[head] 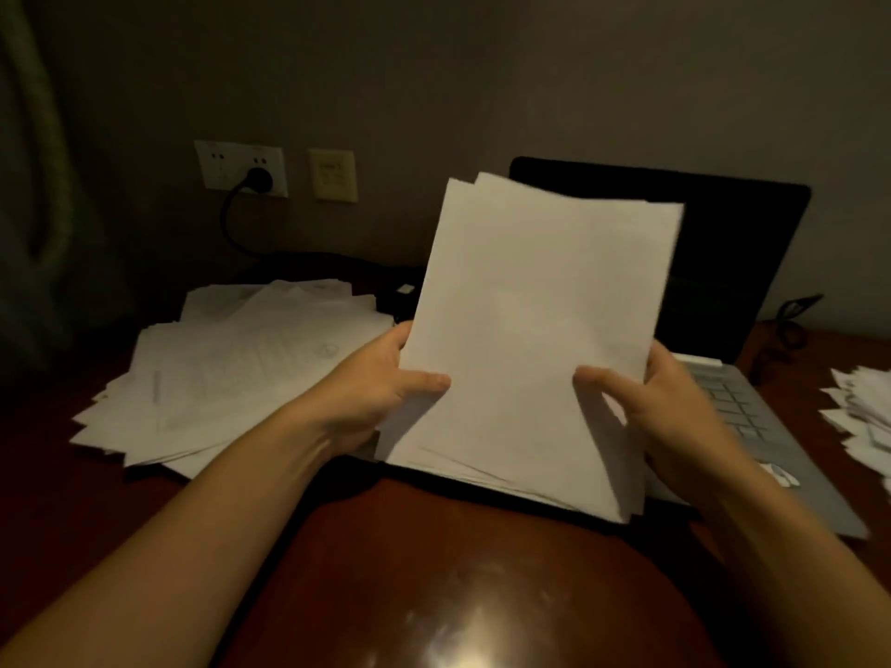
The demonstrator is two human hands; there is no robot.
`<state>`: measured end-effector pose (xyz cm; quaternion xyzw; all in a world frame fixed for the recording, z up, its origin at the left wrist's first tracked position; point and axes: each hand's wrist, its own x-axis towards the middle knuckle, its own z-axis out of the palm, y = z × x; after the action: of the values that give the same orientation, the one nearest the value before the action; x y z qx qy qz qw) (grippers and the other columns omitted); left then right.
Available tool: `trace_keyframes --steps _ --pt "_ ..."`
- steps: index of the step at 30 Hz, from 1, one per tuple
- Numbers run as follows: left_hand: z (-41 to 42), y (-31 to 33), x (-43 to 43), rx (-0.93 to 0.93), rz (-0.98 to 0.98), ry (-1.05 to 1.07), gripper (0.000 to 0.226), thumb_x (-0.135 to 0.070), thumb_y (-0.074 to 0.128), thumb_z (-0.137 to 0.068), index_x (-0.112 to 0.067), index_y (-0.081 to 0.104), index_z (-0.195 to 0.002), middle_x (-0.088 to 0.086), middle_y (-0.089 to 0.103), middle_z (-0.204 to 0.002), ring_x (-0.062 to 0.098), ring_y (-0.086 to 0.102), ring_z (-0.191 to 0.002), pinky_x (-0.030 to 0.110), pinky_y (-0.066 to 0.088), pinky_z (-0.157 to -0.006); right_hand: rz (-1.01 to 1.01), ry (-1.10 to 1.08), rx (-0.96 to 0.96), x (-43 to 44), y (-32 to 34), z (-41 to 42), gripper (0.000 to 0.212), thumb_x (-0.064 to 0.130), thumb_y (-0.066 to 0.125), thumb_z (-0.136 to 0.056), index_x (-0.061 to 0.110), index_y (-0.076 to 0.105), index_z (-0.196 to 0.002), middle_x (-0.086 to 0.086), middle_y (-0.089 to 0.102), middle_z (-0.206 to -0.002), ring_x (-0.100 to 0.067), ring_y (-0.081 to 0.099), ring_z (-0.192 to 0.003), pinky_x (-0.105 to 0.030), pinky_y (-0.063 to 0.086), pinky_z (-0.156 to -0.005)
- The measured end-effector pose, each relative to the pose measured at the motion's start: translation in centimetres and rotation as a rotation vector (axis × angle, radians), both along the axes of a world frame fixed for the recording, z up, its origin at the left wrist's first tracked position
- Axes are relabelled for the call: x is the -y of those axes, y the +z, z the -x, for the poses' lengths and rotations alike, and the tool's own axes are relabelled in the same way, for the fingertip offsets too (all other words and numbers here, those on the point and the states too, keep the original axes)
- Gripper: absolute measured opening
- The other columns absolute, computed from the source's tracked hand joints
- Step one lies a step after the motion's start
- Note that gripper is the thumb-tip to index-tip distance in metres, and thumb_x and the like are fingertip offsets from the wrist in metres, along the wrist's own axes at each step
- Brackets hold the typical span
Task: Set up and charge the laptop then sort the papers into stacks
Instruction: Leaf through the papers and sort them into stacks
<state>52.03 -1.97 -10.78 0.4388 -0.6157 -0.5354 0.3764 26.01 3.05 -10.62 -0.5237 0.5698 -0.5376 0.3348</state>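
Two hands hold one sheaf of papers (535,330) upright above the worktop (434,547), its lower edge fanned so that several sheets show and its blank top sheet facing the camera. The left hand (381,383) grips the sheaf's left edge, thumb laid across the front and fingers (402,332) wrapped round behind. The right hand (675,407) grips the right edge the same way, thumb on the front and fingers (658,359) closed behind the sheets. Two more lots of paper lie on the worktop: a wide, loosely spread pile (231,368) to the left of the hands, and a smaller ragged pile (863,412) at the right edge of the view, cut off by it. That makes three groups of paper in all. One laptop (742,253) stands open behind the held sheaf, its screen dark and its keyboard partly hidden by the sheets and the right hand. On the wall are two plates: a white socket plate (226,161) with one black plug (259,179) in it, and a yellowish plate (332,175) just beside it. One dark cable (231,229) curves down from the plug toward the worktop.
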Motion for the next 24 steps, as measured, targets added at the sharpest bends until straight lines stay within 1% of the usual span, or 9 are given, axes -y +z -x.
trace_keyframes --steps 3,5,7,9,11,14,16,20,24 --pt "0.3 -0.2 -0.1 -0.015 0.074 0.061 0.048 -0.008 0.068 -0.094 -0.027 0.055 -0.135 -0.006 0.071 -0.121 0.013 0.069 -0.109 0.043 0.055 -0.099 -0.014 -0.004 0.002 -0.1 -0.1 0.1 0.041 0.012 0.073 -0.086 0.021 0.057 -0.122 0.001 0.07 -0.111 -0.016 0.07 -0.093 -0.029 0.056 -0.072" --pt "0.4 0.0 -0.3 -0.026 0.165 0.097 0.046 -0.01 0.066 -0.096 -0.032 0.053 -0.134 -0.009 0.07 -0.121 0.009 0.068 -0.108 0.038 0.056 -0.097 0.074 -0.053 -0.057 -0.4 0.1 -0.2 0.038 0.018 0.07 -0.09 0.024 0.054 -0.124 0.008 0.067 -0.109 -0.01 0.066 -0.092 -0.023 0.055 -0.065" --pt "0.6 0.4 -0.6 -0.048 0.265 0.137 0.043 -0.012 0.062 -0.098 -0.04 0.051 -0.128 -0.012 0.068 -0.119 0.005 0.067 -0.108 0.031 0.057 -0.092 0.182 -0.088 -0.087 -0.6 0.5 -0.7 0.036 0.024 0.066 -0.092 0.028 0.053 -0.125 0.015 0.063 -0.109 -0.006 0.065 -0.093 -0.02 0.055 -0.063" --pt "0.7 0.6 -0.8 -0.094 0.34 0.159 0.041 -0.012 0.058 -0.1 -0.039 0.049 -0.129 -0.012 0.067 -0.12 0.005 0.067 -0.109 0.03 0.058 -0.091 0.276 -0.083 -0.039 -0.8 0.9 -1.2 0.03 0.022 0.064 -0.092 0.031 0.054 -0.119 0.017 0.064 -0.108 -0.001 0.066 -0.095 -0.019 0.058 -0.068" --pt "0.9 0.6 -0.9 -0.114 0.398 0.182 0.041 -0.012 0.057 -0.101 -0.032 0.047 -0.136 -0.009 0.066 -0.125 0.008 0.066 -0.114 0.034 0.056 -0.096 0.339 -0.066 0.012 -0.9 1.2 -1.5 0.029 0.02 0.064 -0.092 0.033 0.054 -0.116 0.018 0.066 -0.108 0.002 0.066 -0.098 -0.018 0.057 -0.075" --pt "1.1 0.7 -1.0 -0.175 0.38 0.234 0.05 -0.018 0.06 -0.099 -0.038 0.039 -0.139 -0.012 0.064 -0.125 0.006 0.066 -0.113 0.037 0.058 -0.094 0.368 -0.056 0.033 -0.9 1.0 -1.7 0.038 0.023 0.067 -0.09 0.031 0.051 -0.124 0.015 0.065 -0.115 -0.002 0.064 -0.106 -0.023 0.057 -0.079" --pt "1.1 0.7 -1.1 -0.214 0.348 0.261 0.051 -0.022 0.061 -0.098 -0.042 0.037 -0.138 -0.013 0.063 -0.123 0.003 0.067 -0.109 0.036 0.06 -0.09 0.355 -0.067 0.0 -0.9 0.7 -1.9 0.039 0.023 0.066 -0.091 0.035 0.049 -0.124 0.017 0.063 -0.116 -0.001 0.063 -0.107 -0.025 0.057 -0.081" --pt "1.1 0.8 -1.5 -0.198 0.404 0.273 0.031 -0.022 0.054 -0.102 -0.038 0.046 -0.127 -0.012 0.065 -0.117 0.005 0.069 -0.104 0.03 0.061 -0.084 0.362 -0.024 -0.059 -1.2 0.6 -2.4 0.036 0.018 0.062 -0.094 0.043 0.047 -0.115 0.029 0.063 -0.109 0.002 0.063 -0.104 -0.022 0.058 -0.078" --pt "2.0 0.7 -2.1 -0.238 0.403 0.304 0.023 -0.025 0.046 -0.106 -0.04 0.048 -0.123 -0.011 0.066 -0.116 0.007 0.068 -0.105 0.027 0.059 -0.082 0.377 0.021 -0.036 -1.3 0.7 -2.7 0.035 0.015 0.06 -0.095 0.036 0.047 -0.12 0.028 0.062 -0.109 0.001 0.063 -0.104 -0.017 0.056 -0.079"
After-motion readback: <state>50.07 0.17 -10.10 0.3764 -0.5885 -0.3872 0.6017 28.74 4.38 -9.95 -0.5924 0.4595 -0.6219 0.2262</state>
